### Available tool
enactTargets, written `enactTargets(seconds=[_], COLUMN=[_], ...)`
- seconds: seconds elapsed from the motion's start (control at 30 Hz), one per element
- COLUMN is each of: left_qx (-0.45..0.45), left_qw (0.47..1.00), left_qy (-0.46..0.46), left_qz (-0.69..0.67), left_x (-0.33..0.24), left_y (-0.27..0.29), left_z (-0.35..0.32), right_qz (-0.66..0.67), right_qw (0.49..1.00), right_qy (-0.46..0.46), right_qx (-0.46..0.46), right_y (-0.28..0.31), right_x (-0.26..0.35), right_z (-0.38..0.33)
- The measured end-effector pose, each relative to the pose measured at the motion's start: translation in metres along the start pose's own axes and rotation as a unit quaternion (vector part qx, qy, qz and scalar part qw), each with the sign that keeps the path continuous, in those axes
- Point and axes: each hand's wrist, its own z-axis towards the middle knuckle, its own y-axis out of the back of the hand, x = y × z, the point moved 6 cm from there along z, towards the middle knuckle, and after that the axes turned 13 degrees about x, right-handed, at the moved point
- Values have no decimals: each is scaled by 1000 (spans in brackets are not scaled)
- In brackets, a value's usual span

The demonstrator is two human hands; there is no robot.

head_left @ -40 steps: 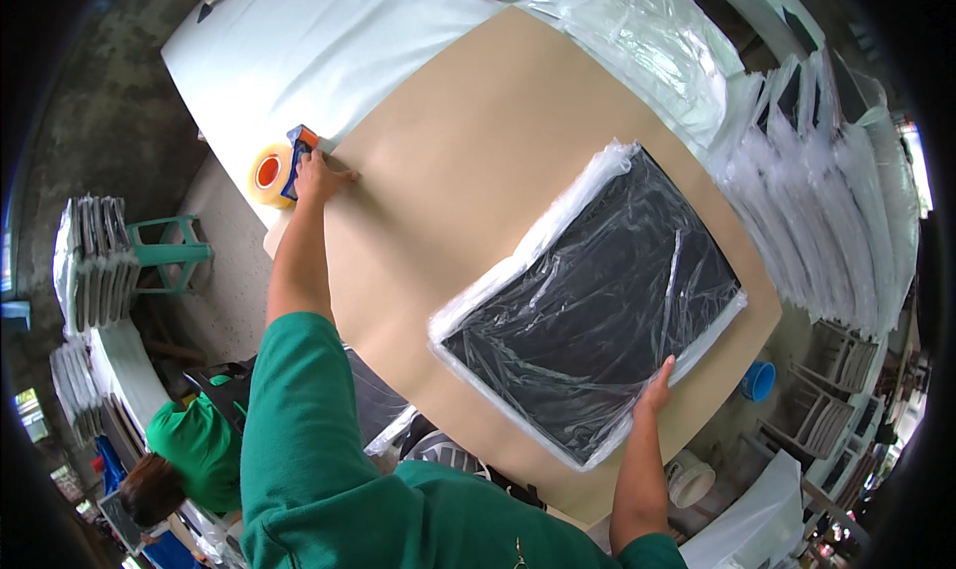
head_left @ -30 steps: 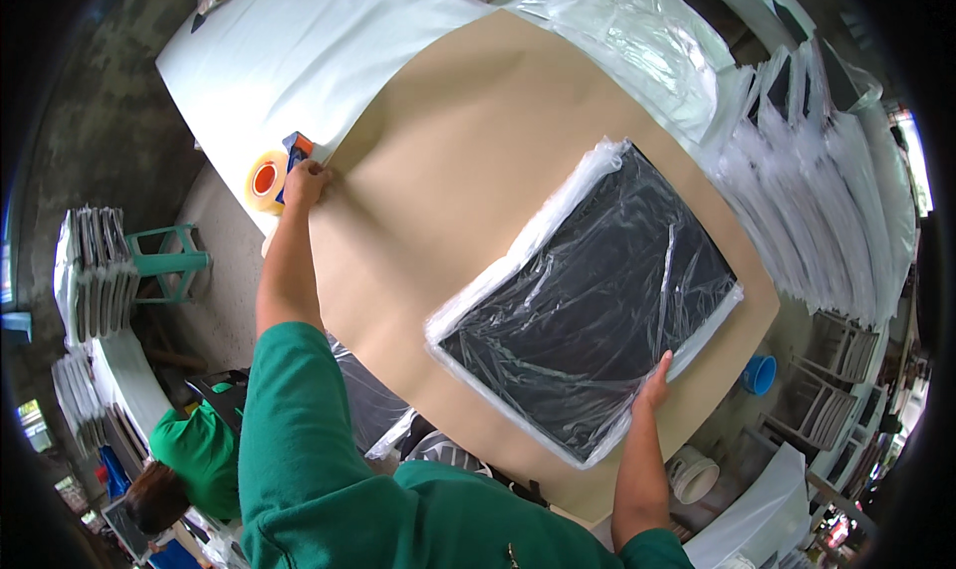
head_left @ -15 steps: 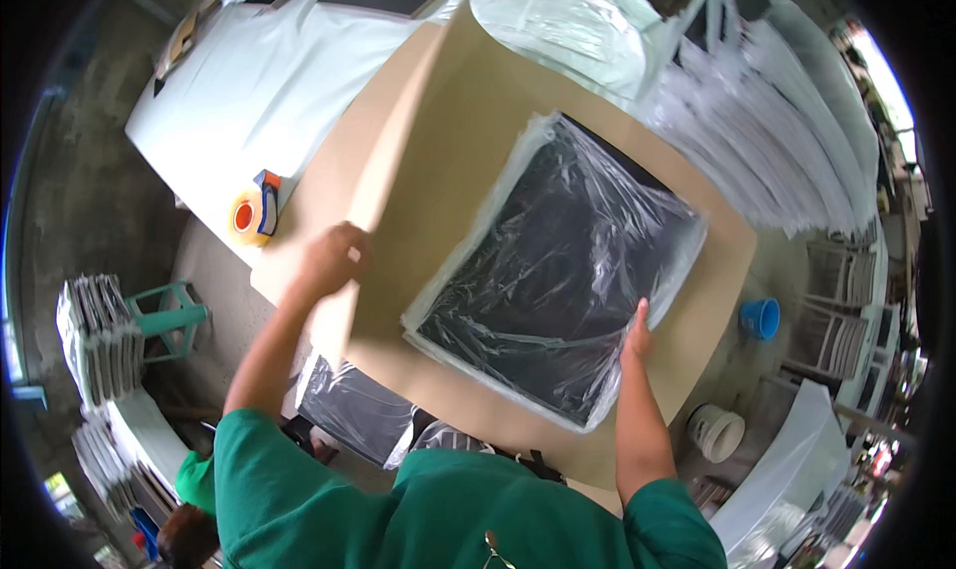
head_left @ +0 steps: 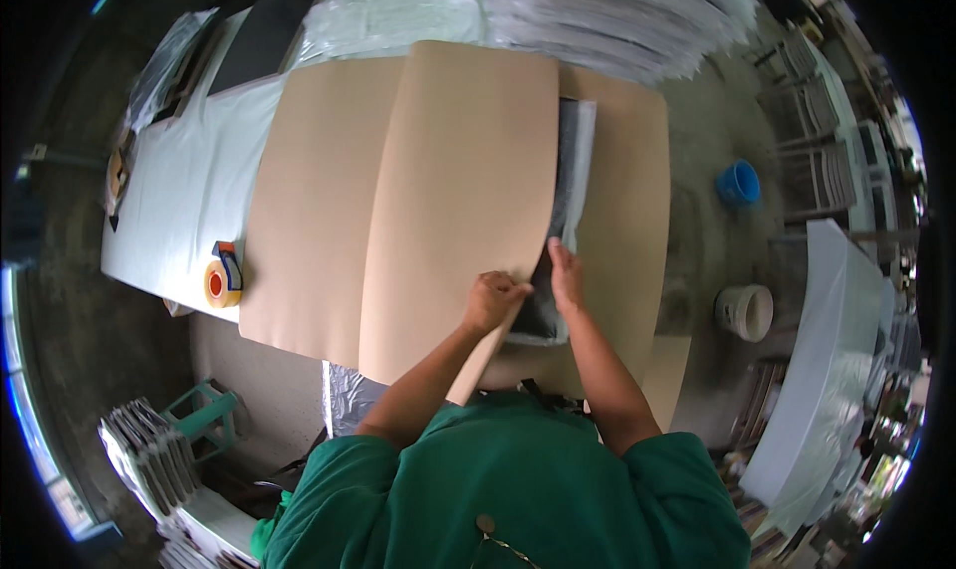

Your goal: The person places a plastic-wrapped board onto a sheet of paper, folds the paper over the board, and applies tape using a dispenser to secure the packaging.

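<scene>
Fingers of the left hand (head_left: 491, 300) are curling together over the near edge of the folded paper flap (head_left: 463, 201), pinching it. The right hand (head_left: 565, 275) is lying just beside the flap's right edge, its fingers together and flat on the plastic-wrapped black panel (head_left: 570, 186); whether they are gripping anything cannot be told. The flap is covering most of the panel, so only a narrow dark strip with a pale plastic border is showing to the right of the flap. Beneath both, the brown paper sheet (head_left: 309, 201) is lying spread on the white table (head_left: 189, 196), reaching out left and right of the flap. Left of the flap, at the table's near edge, an orange tape roll with a blue dispenser (head_left: 223, 278) is standing just off the sheet. Well to the right of the flap, a blue bucket (head_left: 738, 184) and a white bucket (head_left: 747, 312) are standing on the floor. Beyond the flap, clear plastic-wrapped stacks (head_left: 617, 16) are lying.
</scene>
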Motion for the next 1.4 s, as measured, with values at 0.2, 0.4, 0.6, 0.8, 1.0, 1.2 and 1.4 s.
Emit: enactTargets(seconds=[0.2,0.4,0.6,0.8,1.0,1.2,1.4], left_qx=[48,64,-48,-33,-28,-429,-9], left_qw=[920,952,993,995,982,691,949], left_qy=[172,97,74,53,139,180,205], left_qz=[-349,-283,-81,-79,127,553,241], left_x=[3,-1,-20,-18,-15,-146,-138], left_y=[8,5,17,36,150,357,160], left_z=[-24,-20,-30,-23,-46,-152,-46], right_qz=[409,360,437,400,321,111,-64], right_qw=[894,912,858,884,934,969,894], right_qy=[-11,2,-54,-85,28,187,353], right_qx=[183,197,264,225,153,121,267], right_y=[-50,-53,-60,-73,-52,-33,-98], right_x=[4,-4,5,12,22,93,191], right_z=[-38,-35,-44,-45,-37,-78,-103])
